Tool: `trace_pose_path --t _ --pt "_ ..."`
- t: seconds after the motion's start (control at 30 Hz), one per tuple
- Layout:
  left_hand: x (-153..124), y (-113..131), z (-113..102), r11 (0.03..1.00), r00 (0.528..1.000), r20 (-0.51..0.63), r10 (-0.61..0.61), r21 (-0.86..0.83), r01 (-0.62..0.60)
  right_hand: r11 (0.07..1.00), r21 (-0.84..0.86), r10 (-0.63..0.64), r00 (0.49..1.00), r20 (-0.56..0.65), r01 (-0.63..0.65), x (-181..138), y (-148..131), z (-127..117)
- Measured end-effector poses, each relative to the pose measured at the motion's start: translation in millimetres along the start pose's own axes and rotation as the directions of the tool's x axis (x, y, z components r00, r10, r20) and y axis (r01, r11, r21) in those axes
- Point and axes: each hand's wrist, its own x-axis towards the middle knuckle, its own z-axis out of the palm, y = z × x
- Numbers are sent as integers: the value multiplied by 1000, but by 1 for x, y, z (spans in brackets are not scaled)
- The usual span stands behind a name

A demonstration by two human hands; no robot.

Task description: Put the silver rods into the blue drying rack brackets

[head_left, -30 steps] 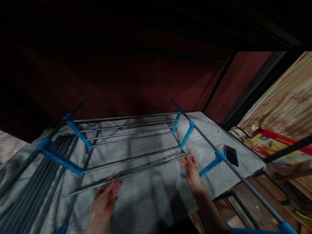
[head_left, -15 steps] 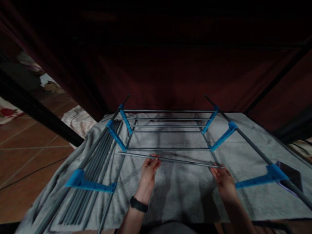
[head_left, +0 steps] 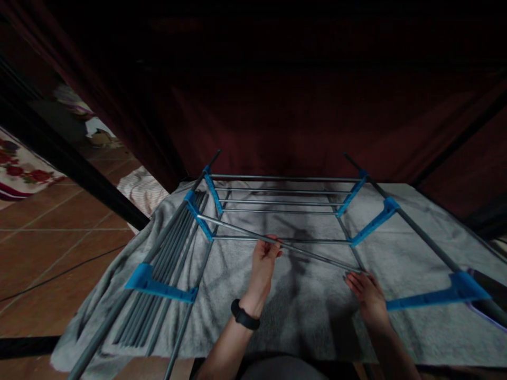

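My left hand [head_left: 268, 258] is closed around the middle of a thin grey metal tube [head_left: 312, 255]. At the tube's right end, my right hand [head_left: 365, 290] pinches it. The tube slants, its left end up at a blue plastic bracket [head_left: 200, 217] on the left side of a rack frame; whether it sits in the bracket I cannot tell. Opposite is another blue bracket [head_left: 372, 224], on the right side pole [head_left: 423, 237]. A crossbar [head_left: 237, 238] joins the lower ends of these two brackets. Farther back, several bars span the frame.
Several loose grey tubes [head_left: 158, 285] lie side by side on a grey blanket [head_left: 309, 322] at the left. Nearer blue brackets [head_left: 162, 287] stick inward from both poles. A dark flat object [head_left: 491, 295] lies at the right. Dark red panels [head_left: 269, 126] stand behind.
The tube's left end has risen from below the frame's crossbar to the left bracket. My left hand has moved up and right with it. The camera view has shifted slightly.
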Motion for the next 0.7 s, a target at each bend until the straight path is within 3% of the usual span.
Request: trace_pose_path --t 0.1,0.3,0.47,0.57,0.7 --pt "0 6 14 997 996 70 46 60 -50 990 -138 7 998 -66 -16 -5 1 18" --pt "-1 -3 32 985 988 123 91 136 -107 937 -290 226 970 84 -193 -34 11 58" --pt "-13 -10 35 994 994 107 16 102 -27 882 -392 391 871 296 -263 -69 21 91" --pt "-16 -6 27 981 992 113 51 182 -71 847 -468 452 803 388 -250 -81 26 102" --pt "-9 6 8 920 979 127 162 339 -196 843 -508 390 851 351 -177 -73 29 104"
